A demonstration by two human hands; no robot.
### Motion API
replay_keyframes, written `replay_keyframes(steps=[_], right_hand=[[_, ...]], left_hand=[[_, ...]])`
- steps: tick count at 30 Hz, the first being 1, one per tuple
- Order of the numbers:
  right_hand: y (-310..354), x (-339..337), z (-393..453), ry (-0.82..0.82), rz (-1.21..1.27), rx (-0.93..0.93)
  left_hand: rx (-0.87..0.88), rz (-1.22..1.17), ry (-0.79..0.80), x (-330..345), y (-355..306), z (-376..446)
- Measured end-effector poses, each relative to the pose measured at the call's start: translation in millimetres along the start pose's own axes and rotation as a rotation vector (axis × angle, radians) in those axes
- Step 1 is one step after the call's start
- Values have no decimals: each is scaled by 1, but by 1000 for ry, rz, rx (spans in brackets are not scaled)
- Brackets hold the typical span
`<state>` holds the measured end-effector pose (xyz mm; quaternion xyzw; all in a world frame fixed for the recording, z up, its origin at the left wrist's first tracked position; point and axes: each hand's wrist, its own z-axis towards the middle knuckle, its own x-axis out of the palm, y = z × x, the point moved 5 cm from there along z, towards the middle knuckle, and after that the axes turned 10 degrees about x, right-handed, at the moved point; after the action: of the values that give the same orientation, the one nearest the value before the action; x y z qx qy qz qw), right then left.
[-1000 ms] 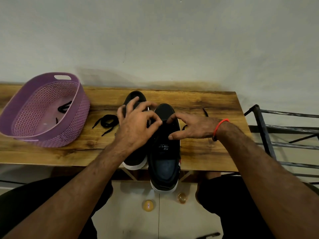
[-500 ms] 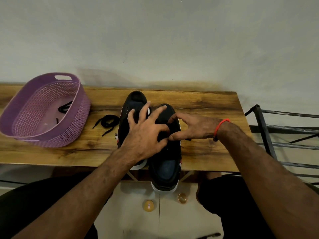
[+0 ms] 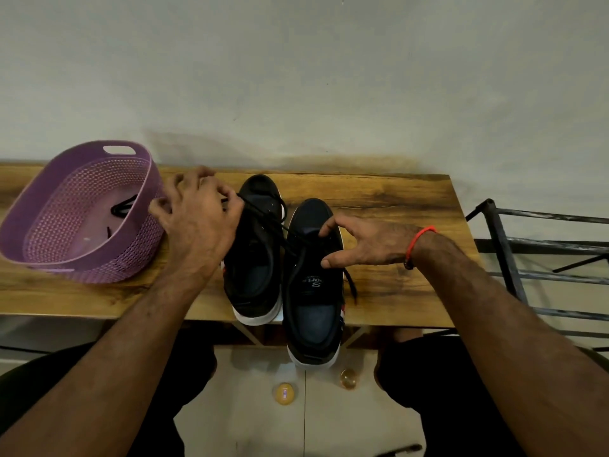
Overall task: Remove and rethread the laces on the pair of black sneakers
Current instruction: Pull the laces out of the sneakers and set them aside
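I see both black sneakers [image 3: 283,268] at the frame centre on the table [image 3: 395,206]. My left hand [image 3: 197,222] pinches a black lace [image 3: 263,219], and my right hand [image 3: 365,242] rests on the right sneaker, fingers loosely spread.

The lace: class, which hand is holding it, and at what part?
The left hand pinches the lace near one end, pulled out leftward. The right hand steadies the right shoe.
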<state>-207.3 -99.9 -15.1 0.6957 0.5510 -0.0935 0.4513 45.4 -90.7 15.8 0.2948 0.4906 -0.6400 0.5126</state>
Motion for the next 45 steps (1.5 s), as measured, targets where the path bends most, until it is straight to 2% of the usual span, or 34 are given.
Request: replay_keyframes(steps=[3,6,9,12,15,17,21,23,25,28,30,32,35,38,42,45], right_hand=[[1,0,1,1,-3,-2],[1,0,0,-7,-20,-5],[1,0,1,-3,-24,-5],[2,-1,1,-2,-32,0],[3,-1,-1,-1,-26,-2],[3,-1,-2,-6,-29,-2],[2,0,-3,11,-14,5],[2,0,-2,15,-11,7],[3,0,-2,17,-10,2],[3,2,0,7,-10,-18],[8,1,-1,-69,-55,-77],[16,0,-3,-202,-133,-138],[29,7,-4,-331,-298,-149],[35,21,0,-376,-421,-149],[35,19,-3,-373,-369,-178],[32,4,-7,-388,-235,-161]], left_hand=[[162,-99,54,4,-19,-3],[500,-147,268,20,-60,-23],[641,-123,432,35,-79,-46],[619,-95,470,42,-79,-51],[505,-131,401,35,-74,-41],[314,-147,262,22,-59,-26],[-202,-265,-5,1,-7,-6],[-289,-313,-38,-2,7,-2],[-177,-297,28,1,-2,0],[161,-343,189,8,-39,-8],[395,-230,338,17,-55,-18],[506,-70,462,28,-55,-26],[514,-25,532,32,-50,-26],[517,-41,556,33,-52,-25],[496,-72,553,37,-51,-25],[449,-75,562,38,-47,-23]])
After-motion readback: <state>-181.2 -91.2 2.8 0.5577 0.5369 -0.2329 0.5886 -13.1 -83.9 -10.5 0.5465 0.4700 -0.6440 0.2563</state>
